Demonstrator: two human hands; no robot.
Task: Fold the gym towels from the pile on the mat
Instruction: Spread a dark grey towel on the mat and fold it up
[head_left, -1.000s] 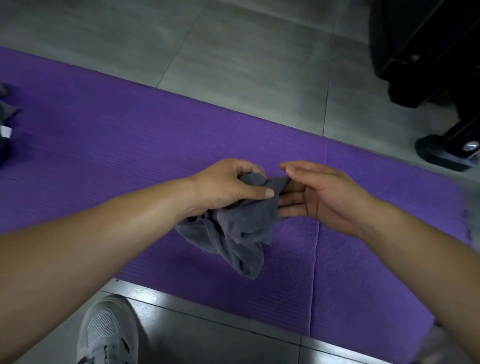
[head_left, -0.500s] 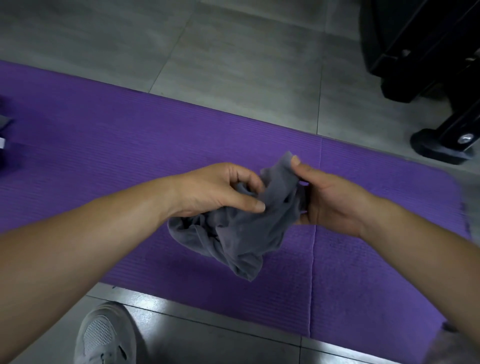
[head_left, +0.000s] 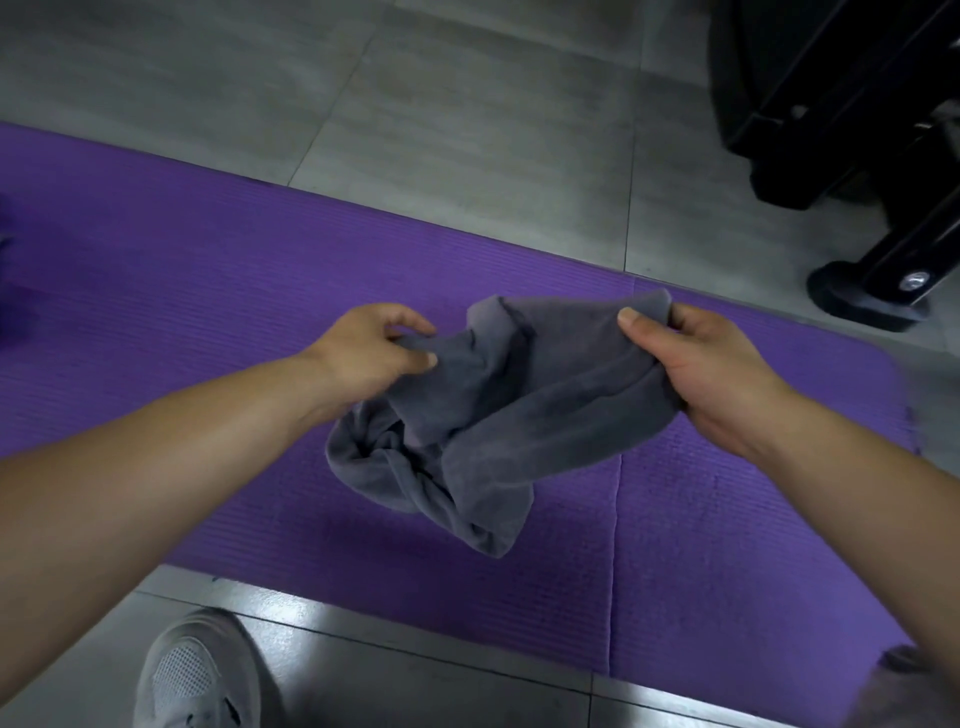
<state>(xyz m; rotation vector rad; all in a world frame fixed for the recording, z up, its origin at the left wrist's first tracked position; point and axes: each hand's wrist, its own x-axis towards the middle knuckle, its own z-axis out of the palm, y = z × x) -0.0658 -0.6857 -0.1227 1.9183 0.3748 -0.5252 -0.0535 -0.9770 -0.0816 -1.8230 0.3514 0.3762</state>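
Both hands pinch towel (head_left: 488, 415) | left hand (head_left: 363, 353) | right hand (head_left: 706, 364)

towel (head_left: 483, 415) above mat (head_left: 208, 312), between hands

One view here, from the person's head, high up and tipped steeply down and forward. Both forearms run in from the bottom corners, so the left hand (head_left: 363, 353) and right hand (head_left: 696, 364) sit close under the lens, near the middle of the frame, with the towel (head_left: 493, 415) between them. Beneath, the purple mat (head_left: 208, 291) crosses the frame slantwise, left to right. Wide-angle lens, edges bowed. The grey tiled floor (head_left: 467, 104) fills the top, a black machine frame (head_left: 857, 104) cuts into the top right corner, and a grey shoe (head_left: 202, 675) shows at the bottom edge, almost straight below the camera.
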